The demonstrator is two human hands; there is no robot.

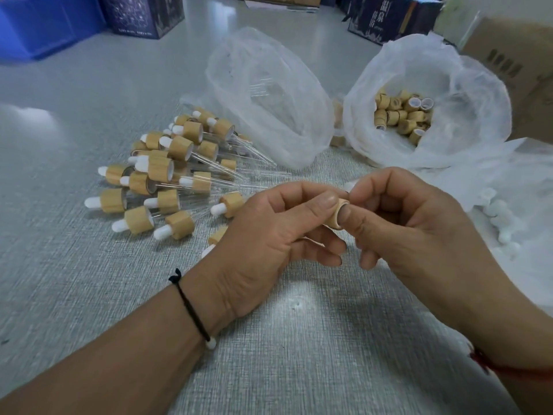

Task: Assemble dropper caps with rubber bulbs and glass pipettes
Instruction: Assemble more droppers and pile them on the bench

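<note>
A bamboo-coloured dropper cap (335,217) sits between both hands above the middle of the table. My left hand (269,235) pinches it with thumb on top and fingers below. My right hand (413,223) has its thumb pushed into the cap's open end while its curled fingers reach over the far side, where a white rubber bulb tip (348,184) peeks out. A pile of assembled droppers (167,175) with white bulbs and glass pipettes lies to the left.
A clear bag of glass pipettes (269,94) lies behind the pile. An open bag of loose bamboo caps (401,115) stands at the back right. White rubber bulbs (499,217) lie in a bag at right. Boxes (389,16) and a blue bin (45,22) line the far edge.
</note>
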